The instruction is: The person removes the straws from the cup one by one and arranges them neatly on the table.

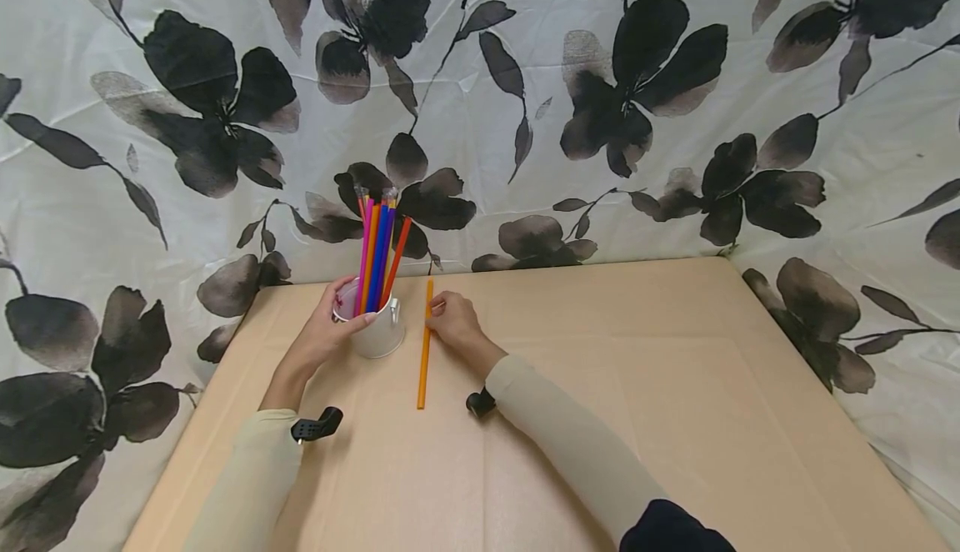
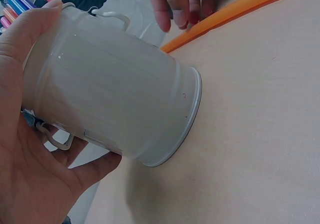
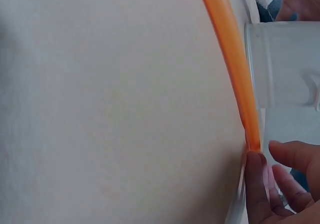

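Note:
My left hand (image 1: 324,337) holds a white metal pail (image 2: 110,79) by its upper side, thumb over the rim and fingers round the wall. Small loop handles (image 2: 114,18) stick out from its sides. Several slim coloured sticks (image 1: 375,256), like pencils, stand in the pail: pink, orange, blue, purple and red. Just right of it, an orange pencil-like stick (image 1: 423,368) lies lengthwise on the table. My right hand (image 1: 456,323) is at its far part, with fingertips (image 3: 255,166) on the stick. In the right wrist view, a narrow gap shows between thumb and stick.
The light wooden table (image 1: 600,419) reaches back to a white cloth (image 1: 495,202) with dark flowers, hanging behind it. Dark wrist devices (image 1: 318,425) sit at both sleeves. The table's side edges slope off left and right.

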`<state>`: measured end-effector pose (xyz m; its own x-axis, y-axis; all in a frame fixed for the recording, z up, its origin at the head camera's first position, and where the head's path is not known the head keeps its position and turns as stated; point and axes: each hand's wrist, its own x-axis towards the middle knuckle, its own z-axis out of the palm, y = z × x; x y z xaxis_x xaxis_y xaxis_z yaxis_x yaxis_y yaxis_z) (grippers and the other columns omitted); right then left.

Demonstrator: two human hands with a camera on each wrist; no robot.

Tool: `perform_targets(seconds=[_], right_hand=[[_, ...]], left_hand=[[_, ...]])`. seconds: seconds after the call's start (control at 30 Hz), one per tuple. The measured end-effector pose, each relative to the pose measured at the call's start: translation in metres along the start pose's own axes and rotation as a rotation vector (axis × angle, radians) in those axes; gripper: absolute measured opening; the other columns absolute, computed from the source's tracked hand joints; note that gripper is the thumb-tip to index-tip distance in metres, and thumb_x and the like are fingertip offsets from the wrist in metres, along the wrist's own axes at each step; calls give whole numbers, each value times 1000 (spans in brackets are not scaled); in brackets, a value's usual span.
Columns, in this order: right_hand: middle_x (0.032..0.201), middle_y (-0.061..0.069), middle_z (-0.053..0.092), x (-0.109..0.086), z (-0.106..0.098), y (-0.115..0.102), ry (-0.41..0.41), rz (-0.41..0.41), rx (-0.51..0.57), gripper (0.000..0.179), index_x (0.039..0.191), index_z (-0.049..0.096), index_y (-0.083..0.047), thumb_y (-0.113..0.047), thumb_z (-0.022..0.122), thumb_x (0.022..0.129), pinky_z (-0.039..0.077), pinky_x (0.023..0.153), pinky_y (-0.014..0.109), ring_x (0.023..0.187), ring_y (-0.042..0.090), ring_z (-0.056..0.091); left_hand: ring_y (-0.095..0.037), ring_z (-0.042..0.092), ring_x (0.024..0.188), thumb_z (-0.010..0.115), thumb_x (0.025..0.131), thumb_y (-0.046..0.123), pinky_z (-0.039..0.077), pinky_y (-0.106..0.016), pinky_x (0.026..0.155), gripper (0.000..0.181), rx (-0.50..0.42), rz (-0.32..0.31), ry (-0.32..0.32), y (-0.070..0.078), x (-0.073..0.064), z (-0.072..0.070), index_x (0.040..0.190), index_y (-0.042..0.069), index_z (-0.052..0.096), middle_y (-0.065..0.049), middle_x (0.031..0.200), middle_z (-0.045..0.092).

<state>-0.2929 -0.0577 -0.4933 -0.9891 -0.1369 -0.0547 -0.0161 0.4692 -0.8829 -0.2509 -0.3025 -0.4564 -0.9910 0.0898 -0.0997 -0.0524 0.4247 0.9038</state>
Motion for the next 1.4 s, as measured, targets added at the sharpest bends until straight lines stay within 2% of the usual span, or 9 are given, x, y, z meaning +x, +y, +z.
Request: perform_targets(seconds=[0.17, 0.3, 0.5, 0.67, 0.8, 0.93, 1.0, 1.27, 1.4], right_hand=[[90, 5, 68, 5, -7, 1, -25, -13, 117, 33, 115, 70, -1, 1, 80, 83, 55, 65, 21, 75, 12, 61], [105, 12, 70, 9, -14, -2, -83, -15, 271, 41, 124, 67, -1, -1, 80, 85, 60, 70, 29, 82, 16, 66], [125, 23, 67, 14, -27, -8, -145, -157, 336, 47, 135, 61, -1, -3, 74, 91, 57, 93, 29, 106, 26, 68], [123, 23, 68, 16, -32, -14, -117, -217, 419, 44, 135, 60, 2, 0, 71, 93, 57, 94, 29, 103, 26, 69], [120, 20, 70, 17, -33, -23, -83, -246, 427, 41, 134, 61, 3, -3, 70, 94, 57, 93, 27, 103, 28, 69], [118, 19, 71, 16, -30, -34, -55, -286, 415, 38, 130, 64, 3, -8, 72, 95, 57, 93, 27, 103, 29, 69], [115, 16, 72, 15, -28, -39, -53, -300, 421, 35, 128, 65, 2, -8, 72, 94, 57, 92, 27, 101, 24, 70], [116, 16, 71, 10, -20, -50, -146, -325, 416, 35, 127, 63, 1, -3, 71, 93, 58, 90, 25, 102, 26, 70], [113, 15, 71, 7, -15, -52, -160, -318, 389, 33, 124, 64, 1, -4, 73, 92, 58, 88, 24, 98, 24, 70]], left_hand=[[-43, 16, 152, 77, 89, 41, 23, -72, 115, 101, 5, 0, 2, 0, -1, 0, 163, 29, 9, -15, 166, 17], [-44, 16, 152, 77, 89, 42, 22, -73, 115, 101, 5, 0, 0, 0, 0, 0, 163, 29, 9, -15, 166, 17], [-44, 16, 151, 77, 90, 40, 23, -72, 115, 101, -3, 4, -3, 0, 1, 0, 163, 28, 9, -16, 166, 17], [-43, 18, 151, 77, 89, 42, 24, -71, 115, 101, -3, 8, -1, -1, 2, 0, 163, 30, 9, -15, 165, 18], [-43, 20, 150, 77, 89, 43, 25, -71, 115, 101, 6, 15, 3, -1, 0, 0, 163, 31, 9, -15, 165, 19], [-45, 19, 150, 75, 91, 37, 23, -71, 116, 98, -6, 14, -3, 0, 0, 0, 163, 26, 10, -18, 164, 20], [-45, 19, 150, 75, 92, 35, 23, -71, 116, 96, -14, 11, -5, 1, 1, 0, 163, 23, 10, -19, 163, 20], [-44, 21, 149, 75, 92, 39, 24, -71, 116, 96, -13, 32, 2, 0, 0, 1, 163, 27, 11, -18, 163, 22], [-44, 22, 149, 75, 91, 41, 23, -72, 115, 96, -8, 49, 7, 0, 0, 1, 162, 27, 12, -18, 162, 23]])
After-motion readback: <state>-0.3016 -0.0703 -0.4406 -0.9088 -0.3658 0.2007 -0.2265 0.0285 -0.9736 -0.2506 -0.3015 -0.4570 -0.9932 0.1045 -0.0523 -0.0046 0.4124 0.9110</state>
